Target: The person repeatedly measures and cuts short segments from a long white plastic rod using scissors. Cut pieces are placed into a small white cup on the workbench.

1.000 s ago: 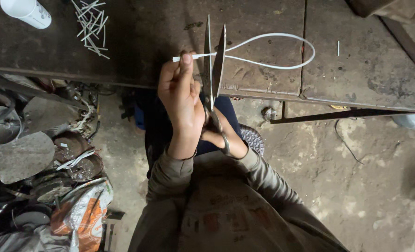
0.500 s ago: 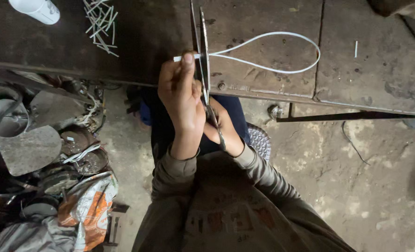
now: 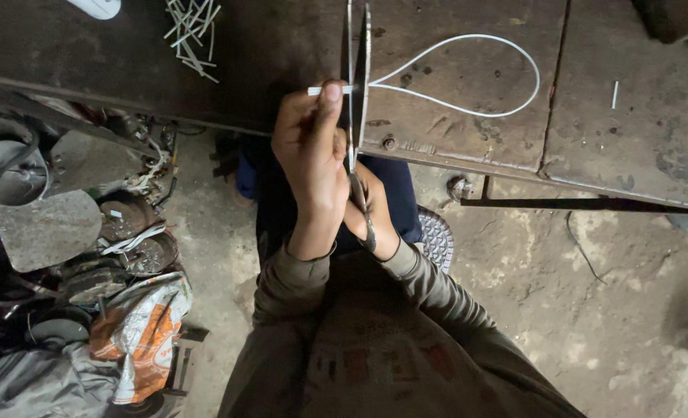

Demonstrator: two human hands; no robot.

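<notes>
My left hand (image 3: 311, 159) pinches the end of a thin white strip (image 3: 468, 73) that curls in a loop over the dark metal workbench (image 3: 468, 131). My right hand (image 3: 371, 217), mostly hidden behind the left, grips the handles of large metal shears (image 3: 357, 70). The long blades point away from me, almost closed, across the strip just beside my left thumb.
A pile of short white strip offcuts (image 3: 191, 29) lies at the bench's far left, with a white object (image 3: 96, 8) beside it. One small offcut (image 3: 614, 94) rests to the right. Scrap metal, discs and an orange-white sack (image 3: 138, 329) crowd the floor on the left.
The shears' blades have swung closer together on the strip. The view has shifted slightly; both hands stay in place holding the strip and shears.
</notes>
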